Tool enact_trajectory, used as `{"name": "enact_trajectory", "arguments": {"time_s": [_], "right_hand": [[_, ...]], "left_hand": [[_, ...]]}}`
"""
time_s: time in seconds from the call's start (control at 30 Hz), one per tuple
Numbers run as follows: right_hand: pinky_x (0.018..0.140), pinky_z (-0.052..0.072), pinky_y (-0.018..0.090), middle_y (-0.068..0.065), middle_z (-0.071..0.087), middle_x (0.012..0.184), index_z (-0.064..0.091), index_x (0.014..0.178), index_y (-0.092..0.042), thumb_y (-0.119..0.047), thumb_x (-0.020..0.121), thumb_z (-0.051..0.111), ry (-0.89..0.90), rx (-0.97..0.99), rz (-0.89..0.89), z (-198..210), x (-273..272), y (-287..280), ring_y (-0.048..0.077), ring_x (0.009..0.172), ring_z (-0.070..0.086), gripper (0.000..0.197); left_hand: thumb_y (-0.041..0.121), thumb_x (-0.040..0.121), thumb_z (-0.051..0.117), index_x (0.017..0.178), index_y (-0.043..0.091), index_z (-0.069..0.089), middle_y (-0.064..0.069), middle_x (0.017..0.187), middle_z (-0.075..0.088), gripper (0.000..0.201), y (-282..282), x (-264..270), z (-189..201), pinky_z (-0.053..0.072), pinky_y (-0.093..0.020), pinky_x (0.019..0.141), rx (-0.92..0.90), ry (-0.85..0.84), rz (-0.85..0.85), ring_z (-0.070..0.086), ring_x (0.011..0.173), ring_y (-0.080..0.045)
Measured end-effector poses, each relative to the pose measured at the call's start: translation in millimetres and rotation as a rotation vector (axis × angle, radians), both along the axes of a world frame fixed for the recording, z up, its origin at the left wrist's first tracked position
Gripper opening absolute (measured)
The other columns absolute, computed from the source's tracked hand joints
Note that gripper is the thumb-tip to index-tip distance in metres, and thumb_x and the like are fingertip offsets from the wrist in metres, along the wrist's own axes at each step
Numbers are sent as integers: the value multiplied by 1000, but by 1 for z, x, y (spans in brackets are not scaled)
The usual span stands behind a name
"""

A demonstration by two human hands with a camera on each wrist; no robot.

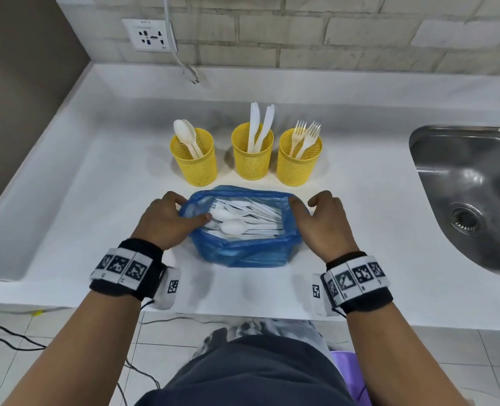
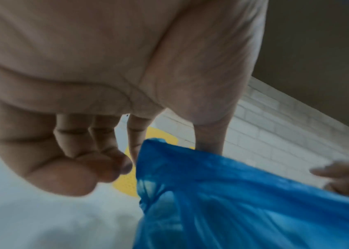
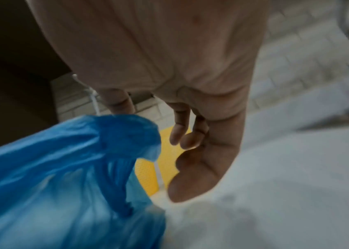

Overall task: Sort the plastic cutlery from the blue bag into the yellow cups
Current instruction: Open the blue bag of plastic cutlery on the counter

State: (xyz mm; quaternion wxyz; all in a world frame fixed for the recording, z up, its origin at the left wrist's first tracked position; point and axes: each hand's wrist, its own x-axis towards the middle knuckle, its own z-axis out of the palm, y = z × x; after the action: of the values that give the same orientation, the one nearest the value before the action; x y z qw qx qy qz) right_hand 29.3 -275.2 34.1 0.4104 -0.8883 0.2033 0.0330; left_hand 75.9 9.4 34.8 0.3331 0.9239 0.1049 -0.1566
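The blue bag (image 1: 243,254) lies open on the white counter (image 1: 360,230), with several white plastic spoons, forks and knives (image 1: 243,221) inside. My left hand (image 1: 169,218) grips the bag's left rim, thumb inside and fingers outside. My right hand (image 1: 322,221) holds the right rim with its thumb hooked in; its other fingers (image 3: 182,133) hang loosely curled beside the bag (image 3: 52,168). The rim is stretched between both hands. Behind the bag stand three yellow mesh cups: spoons in the left cup (image 1: 197,165), knives in the middle cup (image 1: 253,159), forks in the right cup (image 1: 298,165).
A steel sink (image 1: 471,194) is sunk into the counter at the right. The counter has a raised lip at the left and back. A wall socket (image 1: 149,35) and a hanging plug (image 1: 194,79) are at the brick wall. Cables lie on the tiled floor.
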Motion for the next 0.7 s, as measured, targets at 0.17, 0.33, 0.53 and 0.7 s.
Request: {"name": "enact_trajectory", "arguments": {"time_s": [0.17,0.33,0.53,0.7], "right_hand": [[54,61,40,8,67,89,57,96,-11,-51,87,68,131,74,96,0,-23,9,27,56,71,43],[68,61,55,10,68,82,59,81,-17,-44,76,60,15,223,91,-26,-31,19,36,73,71,28],[75,54,46,16,64,78,61,82,1,-4,78,62,-94,780,-183,-26,-41,32,34,78,65,7],[65,55,36,7,53,66,53,72,-10,20,88,33,-69,1346,-478,-21,-37,37,21,61,57,40]], "left_hand": [[42,78,86,108,17,58,-1,96,68,48,-3,-28,-10,46,-29,67,-65,23,27,66,86,-22],[14,89,77,95,5,67,-16,90,75,15,6,-43,-16,64,-40,73,-395,-40,182,75,76,-26],[-4,96,59,117,-6,68,-19,114,73,23,12,-51,-11,59,-37,92,-1053,174,415,70,103,-28],[-6,94,46,77,1,68,-13,88,72,29,11,-48,-8,63,-29,74,-1452,302,774,74,74,-20]]}}
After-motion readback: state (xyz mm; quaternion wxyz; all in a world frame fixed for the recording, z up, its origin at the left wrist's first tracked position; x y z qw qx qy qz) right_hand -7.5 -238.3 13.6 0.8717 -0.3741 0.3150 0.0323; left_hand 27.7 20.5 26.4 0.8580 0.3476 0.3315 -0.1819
